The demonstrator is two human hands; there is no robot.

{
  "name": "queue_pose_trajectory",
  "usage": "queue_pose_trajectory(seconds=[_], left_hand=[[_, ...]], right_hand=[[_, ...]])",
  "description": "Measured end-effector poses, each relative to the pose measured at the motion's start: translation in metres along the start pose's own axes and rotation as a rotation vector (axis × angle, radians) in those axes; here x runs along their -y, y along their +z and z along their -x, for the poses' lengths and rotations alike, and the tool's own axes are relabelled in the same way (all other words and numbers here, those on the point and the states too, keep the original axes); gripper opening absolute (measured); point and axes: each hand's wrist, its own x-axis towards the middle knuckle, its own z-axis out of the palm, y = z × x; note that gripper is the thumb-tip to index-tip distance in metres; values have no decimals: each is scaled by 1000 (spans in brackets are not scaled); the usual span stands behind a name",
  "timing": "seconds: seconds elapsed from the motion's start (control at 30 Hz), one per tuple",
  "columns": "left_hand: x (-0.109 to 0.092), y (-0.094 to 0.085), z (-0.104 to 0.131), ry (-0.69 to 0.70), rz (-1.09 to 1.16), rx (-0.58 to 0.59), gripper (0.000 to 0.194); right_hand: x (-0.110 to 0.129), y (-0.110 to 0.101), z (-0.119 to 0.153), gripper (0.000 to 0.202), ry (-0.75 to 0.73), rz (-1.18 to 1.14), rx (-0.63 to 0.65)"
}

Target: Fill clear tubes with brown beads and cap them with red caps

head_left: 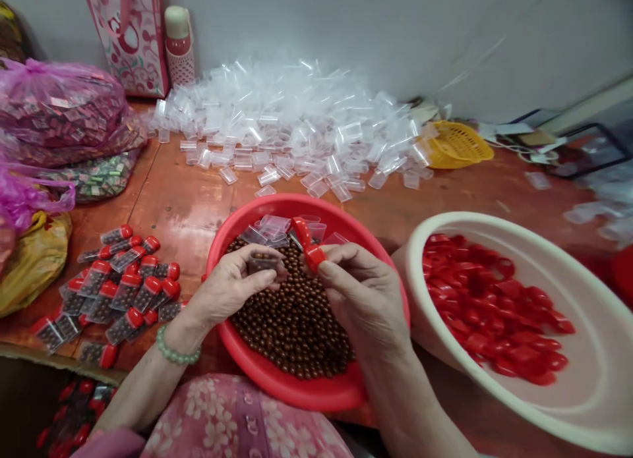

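In my left hand [242,283] is a small clear plastic container [262,260] with dark balls inside, held between thumb and fingers. My right hand [356,283] pinches a red plastic cap [312,250] that hangs open on its hinge, a short gap to the right of the container. Both hands are above a red basin [316,397] holding many shiny brown balls [297,333]. Several clear empty containers [274,227] lie on the balls at the basin's far side.
Filled red-capped containers [126,290] are piled at left. A cream basin [588,326] of red caps [494,306] stands at right. Behind are a heap of clear containers [306,128], a yellow basket [457,145], a bottle [179,46] and purple bags [59,109].
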Motion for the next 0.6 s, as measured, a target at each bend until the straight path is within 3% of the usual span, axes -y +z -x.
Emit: queue_pose_trajectory(seconds=[0.17, 0.37, 0.6], left_hand=[[-4, 3, 1, -15, -9, -3, 33], [3, 2, 0, 37, -86, -73, 34], [17, -4, -9, 102, -117, -217, 25]], right_hand=[[-5, 1, -1, 29, 15, 13, -8], [-8, -9, 5, 21, 104, 156, 25], [-10, -13, 9, 19, 42, 410, 217]])
